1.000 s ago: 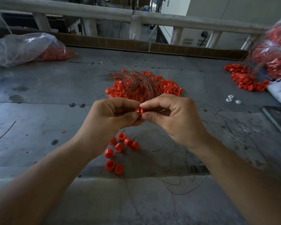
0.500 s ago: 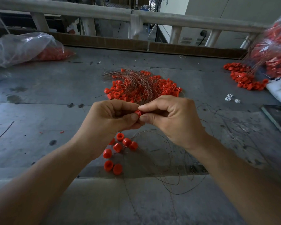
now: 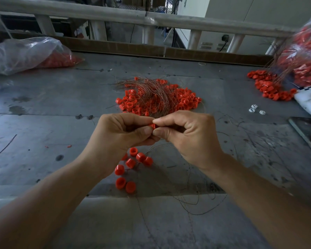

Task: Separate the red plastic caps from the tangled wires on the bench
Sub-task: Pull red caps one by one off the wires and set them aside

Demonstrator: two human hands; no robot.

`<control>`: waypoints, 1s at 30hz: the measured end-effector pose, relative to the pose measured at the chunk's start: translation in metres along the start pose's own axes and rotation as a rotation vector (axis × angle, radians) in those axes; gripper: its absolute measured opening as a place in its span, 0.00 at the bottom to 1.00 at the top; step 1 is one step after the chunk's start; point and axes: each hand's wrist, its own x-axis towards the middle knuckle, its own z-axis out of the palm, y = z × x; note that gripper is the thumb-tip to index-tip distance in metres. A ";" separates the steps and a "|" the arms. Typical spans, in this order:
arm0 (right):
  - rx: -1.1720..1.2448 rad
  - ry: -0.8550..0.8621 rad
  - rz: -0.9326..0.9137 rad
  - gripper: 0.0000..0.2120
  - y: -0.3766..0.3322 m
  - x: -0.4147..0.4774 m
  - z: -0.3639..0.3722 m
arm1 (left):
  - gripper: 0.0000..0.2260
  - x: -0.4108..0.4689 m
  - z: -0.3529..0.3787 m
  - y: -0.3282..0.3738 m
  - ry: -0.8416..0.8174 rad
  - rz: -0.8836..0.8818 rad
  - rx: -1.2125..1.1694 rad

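Above the grey bench (image 3: 43, 108), my left hand (image 3: 120, 135) and my right hand (image 3: 188, 135) meet fingertip to fingertip and both pinch one small red cap (image 3: 152, 125). A thin wire (image 3: 162, 146) trails down from the hands toward the bench. Behind the hands lies a pile of red caps (image 3: 185, 99) tangled with a bundle of brownish wires (image 3: 151, 90). Below my left hand, several loose red caps (image 3: 131, 162) sit on the bench.
A clear plastic bag (image 3: 25, 53) with red caps lies at the back left. Another bag of caps (image 3: 305, 58) and spilled caps (image 3: 269, 87) are at the right, by a white device (image 3: 309, 101). Loose wires (image 3: 205, 200) curl near the front edge. A railing (image 3: 151, 18) borders the far side.
Both hands stay together on the cap. The fingertips have shifted slightly on it, and less of the cap shows now.
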 end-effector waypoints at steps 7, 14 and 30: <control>0.047 -0.046 -0.027 0.12 0.003 0.003 -0.004 | 0.09 0.000 -0.003 0.003 -0.070 -0.024 0.009; 0.109 -0.140 -0.008 0.13 0.004 0.006 -0.009 | 0.13 0.001 -0.004 0.003 -0.108 -0.080 -0.023; 0.005 -0.485 0.047 0.09 0.000 0.009 -0.017 | 0.18 -0.001 -0.008 0.004 -0.290 -0.119 0.100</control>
